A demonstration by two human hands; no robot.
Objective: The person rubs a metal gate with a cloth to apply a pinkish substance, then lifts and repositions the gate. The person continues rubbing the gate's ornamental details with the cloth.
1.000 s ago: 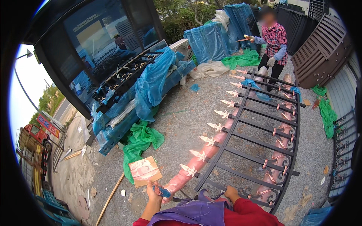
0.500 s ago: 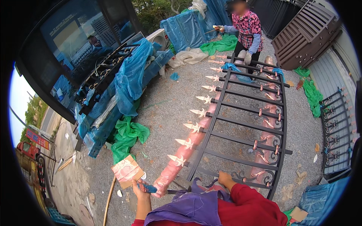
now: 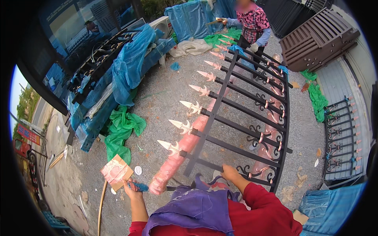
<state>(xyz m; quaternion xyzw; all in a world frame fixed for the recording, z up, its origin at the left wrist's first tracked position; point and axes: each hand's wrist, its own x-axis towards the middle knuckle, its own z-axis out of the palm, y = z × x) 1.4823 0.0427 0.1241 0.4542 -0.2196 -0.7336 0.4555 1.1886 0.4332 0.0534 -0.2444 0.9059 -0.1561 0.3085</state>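
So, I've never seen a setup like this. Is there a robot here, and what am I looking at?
No robot: these are a person's two bare hands. The view comes from the left of two wide cameras worn on the head, looking down, so straight edges bend near the rim. The left hand holds a piece of cardboard and something blue, too unclear to name. The right hand grips the near end of a black metal panel with pale spear-shaped tips. Beneath it, pink wrapped rolls lie on gravel. Another person stands at the far end.
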